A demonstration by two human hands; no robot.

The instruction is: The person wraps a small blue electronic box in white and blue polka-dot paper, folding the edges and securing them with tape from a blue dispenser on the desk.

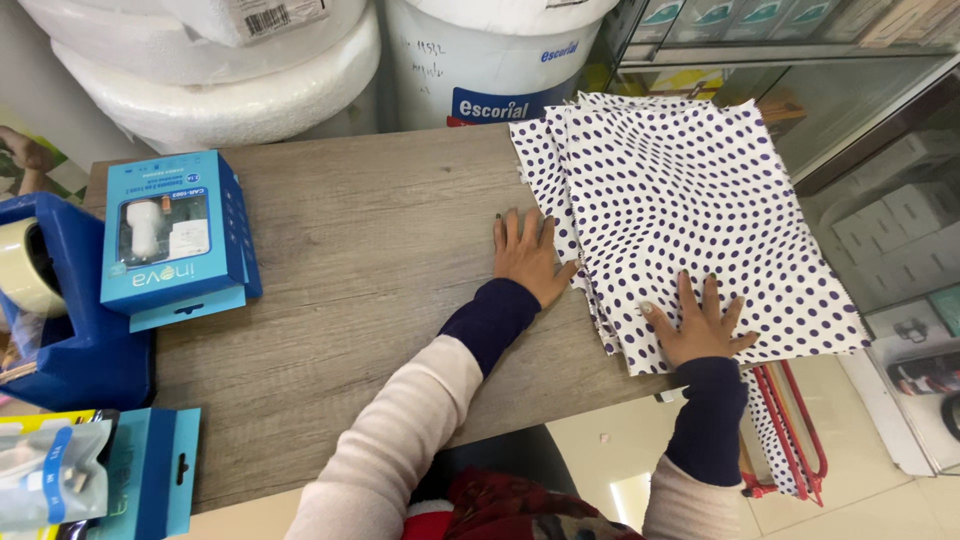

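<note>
A stack of white cloth with dark blue polka dots (690, 200) lies on the right part of a grey wooden counter (360, 260), its right side hanging past the counter's edge. My right hand (700, 325) lies flat on the cloth's near edge, fingers spread. Flat on the bare counter rests my left hand (527, 255), its fingers touching the left edge of the cloth. Neither hand grips anything.
Blue product boxes (175, 235) stand at the counter's left, beside a blue tape dispenser (50, 300); more packets (90, 470) lie at the near left. Large white rolls (220, 70) stand behind. A glass display case (880, 200) is on the right, a red frame (795, 430) below.
</note>
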